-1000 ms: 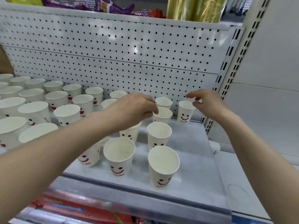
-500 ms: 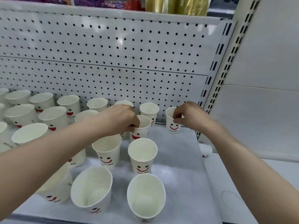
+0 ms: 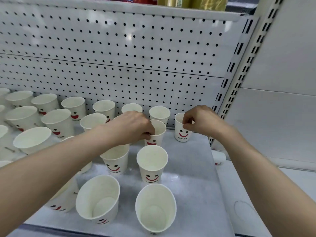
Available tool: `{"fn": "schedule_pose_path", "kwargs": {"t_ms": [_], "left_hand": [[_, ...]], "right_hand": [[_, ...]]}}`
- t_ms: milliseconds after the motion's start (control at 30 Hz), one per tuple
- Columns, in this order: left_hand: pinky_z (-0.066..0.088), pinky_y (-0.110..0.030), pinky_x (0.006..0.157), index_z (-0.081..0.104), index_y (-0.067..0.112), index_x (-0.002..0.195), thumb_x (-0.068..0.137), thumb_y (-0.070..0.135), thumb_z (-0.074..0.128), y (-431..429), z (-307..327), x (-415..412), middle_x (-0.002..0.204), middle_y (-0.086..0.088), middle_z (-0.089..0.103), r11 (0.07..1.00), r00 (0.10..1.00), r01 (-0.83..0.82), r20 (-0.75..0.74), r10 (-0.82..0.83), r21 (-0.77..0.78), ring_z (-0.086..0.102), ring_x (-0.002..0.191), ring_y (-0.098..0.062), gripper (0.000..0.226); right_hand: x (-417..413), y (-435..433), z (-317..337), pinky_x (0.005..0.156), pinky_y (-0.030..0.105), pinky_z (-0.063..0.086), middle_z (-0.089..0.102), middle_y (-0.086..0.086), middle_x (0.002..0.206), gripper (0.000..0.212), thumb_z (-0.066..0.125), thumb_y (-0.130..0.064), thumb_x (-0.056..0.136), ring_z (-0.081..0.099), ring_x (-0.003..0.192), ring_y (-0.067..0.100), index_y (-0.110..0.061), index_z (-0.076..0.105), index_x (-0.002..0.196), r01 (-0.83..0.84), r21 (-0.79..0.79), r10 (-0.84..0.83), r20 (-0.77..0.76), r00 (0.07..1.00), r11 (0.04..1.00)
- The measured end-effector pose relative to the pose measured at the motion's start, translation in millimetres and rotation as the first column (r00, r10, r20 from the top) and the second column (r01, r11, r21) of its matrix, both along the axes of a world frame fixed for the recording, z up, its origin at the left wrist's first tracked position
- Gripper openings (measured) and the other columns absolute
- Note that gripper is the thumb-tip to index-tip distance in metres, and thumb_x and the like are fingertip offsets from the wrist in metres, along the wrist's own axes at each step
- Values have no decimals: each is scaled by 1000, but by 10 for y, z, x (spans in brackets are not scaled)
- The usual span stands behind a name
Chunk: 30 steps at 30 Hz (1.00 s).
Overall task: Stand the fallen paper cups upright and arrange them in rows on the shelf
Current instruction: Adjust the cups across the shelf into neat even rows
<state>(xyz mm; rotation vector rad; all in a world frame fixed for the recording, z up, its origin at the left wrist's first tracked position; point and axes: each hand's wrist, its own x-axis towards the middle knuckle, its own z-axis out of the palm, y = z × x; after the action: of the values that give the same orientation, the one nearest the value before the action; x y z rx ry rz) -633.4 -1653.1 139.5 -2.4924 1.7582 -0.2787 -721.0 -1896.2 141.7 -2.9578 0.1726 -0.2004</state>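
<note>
Two bare forearms reach forward over a pale grey shop shelf (image 3: 193, 185) that holds many white paper cups, each printed with black eyes and a red smile.

Closest to the viewer, at the shelf's front edge, the front left cup (image 3: 97, 199) and the front right cup (image 3: 155, 207) stand upright side by side with their open mouths showing. To their left, a half-hidden cup (image 3: 63, 202) sits under the left forearm.

Behind these stand the middle left cup (image 3: 116, 161), partly covered by the left wrist, and the middle right cup (image 3: 152, 163), which is fully in view and upright. Just past the shelf's right edge, a small white cup-shaped object (image 3: 219, 157) lies on its side on a lower ledge.

Further back, the left hand (image 3: 131, 127) has its fingers curled and pinches the near rim of an upright cup (image 3: 159, 134), with fingertips hooked over the edge. The right hand (image 3: 203, 122) pinches the rim of the rightmost cup (image 3: 182, 134) between thumb and forefinger. That cup stands upright near the shelf's back right corner, apart from its neighbours.

A back row of cups (image 3: 159, 112) lines the foot of a white pegboard panel (image 3: 119, 48). More upright cups (image 3: 58, 120) stand in rough rows to the left. A white slotted upright post (image 3: 239, 93) rises at the right. Gold-wrapped packages (image 3: 193, 1) sit on the shelf above.
</note>
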Motion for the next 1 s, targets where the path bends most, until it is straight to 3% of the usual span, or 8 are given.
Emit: {"fn": "schedule_pose_path", "kwargs": {"t_ms": [300,500,633,767,867,1000], "left_hand": [[47,-37,66,66,22,90,88,34,61,-35,-26,-79,83,1,66,1000,999,7,-50,-8,-22,59,83,-24,14],[48,-36,86,65,26,117,83,30,71,96,82,-176,119,6,64,973,993,45,-95,-68,-225,55,109,-19,35],[44,-29,78,65,29,108,88,35,64,282,134,-438,110,10,63,940,987,113,-72,-144,-323,55,101,-15,21],[33,-22,68,68,26,98,89,32,62,475,163,-775,98,10,64,897,966,239,-2,-258,-372,57,88,-15,12],[30,-19,66,67,25,96,91,38,52,635,168,-1038,95,9,64,865,947,300,18,-320,-403,56,85,-13,21],[40,-25,73,67,30,99,91,51,46,826,79,-1311,101,12,63,851,921,343,-34,-388,-398,56,92,-11,31]], "right_hand": [[-56,35,-23,61,28,46,66,-8,82,3,69,-26,79,57,73,12,-26,70,82,30,1,-30,-9,1000,1000],[-197,90,-33,57,26,38,67,-4,81,4,69,-21,80,55,73,14,-21,71,83,69,-9,-69,25,997,998],[-431,196,-85,66,31,41,67,-7,81,5,68,-23,84,51,89,16,-26,71,87,88,-23,-85,108,991,996],[-731,394,-187,72,33,43,70,-7,90,13,65,-23,87,49,90,16,-28,73,96,120,-21,-116,146,983,993],[-990,539,-270,71,30,35,68,-10,90,14,65,-22,88,43,89,16,-28,73,98,137,-38,-127,195,973,990],[-1366,807,-309,75,30,35,66,-10,87,14,62,-18,89,45,94,19,-23,72,97,167,2,-163,249,955,986]]}}
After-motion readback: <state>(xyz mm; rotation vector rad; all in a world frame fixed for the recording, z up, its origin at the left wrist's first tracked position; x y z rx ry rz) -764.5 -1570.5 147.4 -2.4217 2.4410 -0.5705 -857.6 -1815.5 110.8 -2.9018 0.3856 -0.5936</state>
